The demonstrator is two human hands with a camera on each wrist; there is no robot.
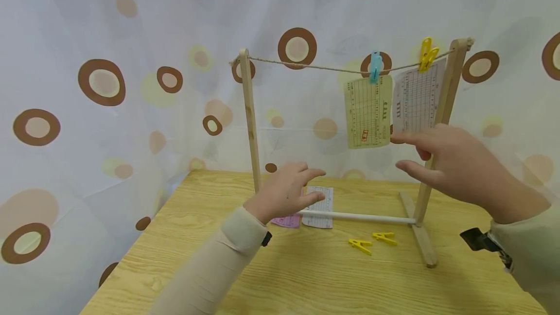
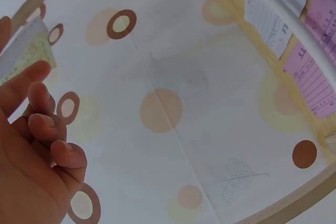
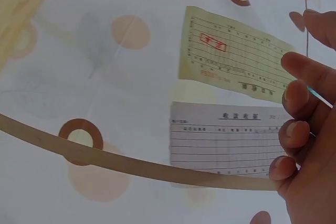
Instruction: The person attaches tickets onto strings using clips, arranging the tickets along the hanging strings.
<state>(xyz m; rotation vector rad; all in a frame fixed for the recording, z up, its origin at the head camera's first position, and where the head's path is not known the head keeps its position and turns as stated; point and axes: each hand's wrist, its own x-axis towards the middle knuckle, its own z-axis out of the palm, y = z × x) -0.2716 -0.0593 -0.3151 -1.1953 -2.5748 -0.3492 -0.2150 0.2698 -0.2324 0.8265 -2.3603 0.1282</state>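
Observation:
My right hand (image 1: 459,164) is raised at the right post, its index finger stretched toward the lower corner of a pale yellow slip (image 1: 368,111), holding nothing. That slip hangs from a cord (image 1: 302,65) under a blue clothespin (image 1: 375,66). Beside it a white slip (image 1: 417,96) hangs under a yellow clothespin (image 1: 425,57), partly behind the post. Over the table, my left hand (image 1: 286,191) has its thumb and index apart and its other fingers loosely curled, with nothing in it. Behind it lie a pink slip (image 1: 287,221), partly hidden, and another white slip (image 1: 324,194).
The wooden frame has a left post (image 1: 250,115), a right post (image 1: 450,91) and a white bottom rail (image 1: 372,218). Two yellow clothespins (image 1: 360,245) lie on the wooden table (image 1: 306,276) in front of the rail. A dotted curtain (image 1: 153,38) hangs behind.

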